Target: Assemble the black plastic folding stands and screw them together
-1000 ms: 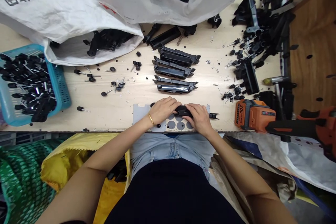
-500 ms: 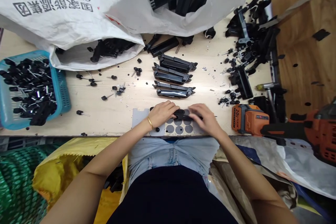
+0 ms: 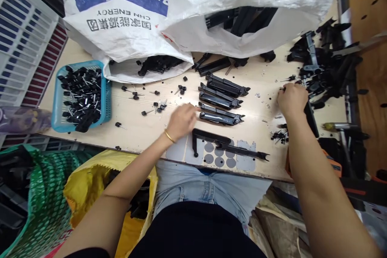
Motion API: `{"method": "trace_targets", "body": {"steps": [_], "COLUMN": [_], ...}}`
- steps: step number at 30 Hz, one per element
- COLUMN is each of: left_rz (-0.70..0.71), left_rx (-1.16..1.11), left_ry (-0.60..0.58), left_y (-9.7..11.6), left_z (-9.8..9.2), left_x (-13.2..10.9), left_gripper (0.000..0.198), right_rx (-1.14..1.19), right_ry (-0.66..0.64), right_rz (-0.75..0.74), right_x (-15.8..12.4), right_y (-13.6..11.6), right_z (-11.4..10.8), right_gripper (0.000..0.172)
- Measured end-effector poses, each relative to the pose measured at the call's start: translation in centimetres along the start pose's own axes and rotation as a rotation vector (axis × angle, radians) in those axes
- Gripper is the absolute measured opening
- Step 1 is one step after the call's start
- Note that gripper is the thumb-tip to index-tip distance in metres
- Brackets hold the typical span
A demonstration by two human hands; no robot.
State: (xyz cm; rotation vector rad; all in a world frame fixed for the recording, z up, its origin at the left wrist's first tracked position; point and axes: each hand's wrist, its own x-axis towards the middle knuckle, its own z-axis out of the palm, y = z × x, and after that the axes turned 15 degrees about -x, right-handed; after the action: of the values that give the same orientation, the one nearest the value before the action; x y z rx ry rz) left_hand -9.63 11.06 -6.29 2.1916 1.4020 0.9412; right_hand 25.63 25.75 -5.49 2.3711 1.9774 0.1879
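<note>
My left hand [image 3: 182, 121] is over the table, its fingers curled and slightly smeared beside the left end of the nearest folded black assembly [image 3: 220, 118]. Two similar assemblies [image 3: 220, 99] lie in a stack-like row behind it. My right hand [image 3: 292, 100] reaches to the right, fingertips drawn together at the edge of the small black parts [image 3: 290, 78]; whatever they grip is hidden. In front of me a long jointed black bracket [image 3: 242, 151] with a forked end rests untouched on grey patches. Black-headed screws [image 3: 163, 105] are scattered left of the assemblies.
A blue basket [image 3: 108, 96] full of black-headed screws stands at left. White woven sacks [image 3: 127, 44] with black parts line the back. Loose black parts [image 3: 326, 60] heap at right, near an orange power tool [image 3: 331, 164] partly behind my forearm. A yellow sack [image 3: 87, 173] hangs below the edge.
Both hands have let go of the black bracket, which now lies opened out on the table. My left hand moved up and left; my right moved far right. The view shifted left.
</note>
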Motion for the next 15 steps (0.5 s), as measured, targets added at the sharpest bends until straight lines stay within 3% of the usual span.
{"method": "trace_targets", "body": {"steps": [3,5,6,8,11,15], "left_rz": [-0.29,-0.418,-0.456,-0.488,-0.484,-0.449], "left_rx": [0.103,0.091,0.079,0.069,0.076,0.053], "left_ry": [0.183,0.171,0.144,0.108,0.119,0.145], "left_y": [-5.3,-7.9,-8.7,-9.5,-9.3,-7.9], "left_z": [-2.0,-2.6,-2.7,-2.8,-2.8,-3.1], "left_x": [2.7,4.3,4.9,5.3,4.8,3.7], "left_gripper": [0.03,0.031,0.028,0.022,0.016,0.027], "right_rx": [0.148,0.402,0.551,0.792,0.907,0.917], "right_ry": [0.154,0.165,0.109,-0.058,-0.261,-0.312], "right_rz": [0.025,0.05,0.039,-0.024,-0.141,-0.198], "right_x": [-3.8,-7.6,-9.7,-13.8,-18.6,-21.0], "right_y": [0.3,0.2,0.1,-0.4,-1.4,-3.0], "right_z": [-0.7,-1.7,-2.2,-3.5,-4.8,-4.9], "right_gripper": [0.032,0.03,0.028,0.024,0.02,0.019]}}
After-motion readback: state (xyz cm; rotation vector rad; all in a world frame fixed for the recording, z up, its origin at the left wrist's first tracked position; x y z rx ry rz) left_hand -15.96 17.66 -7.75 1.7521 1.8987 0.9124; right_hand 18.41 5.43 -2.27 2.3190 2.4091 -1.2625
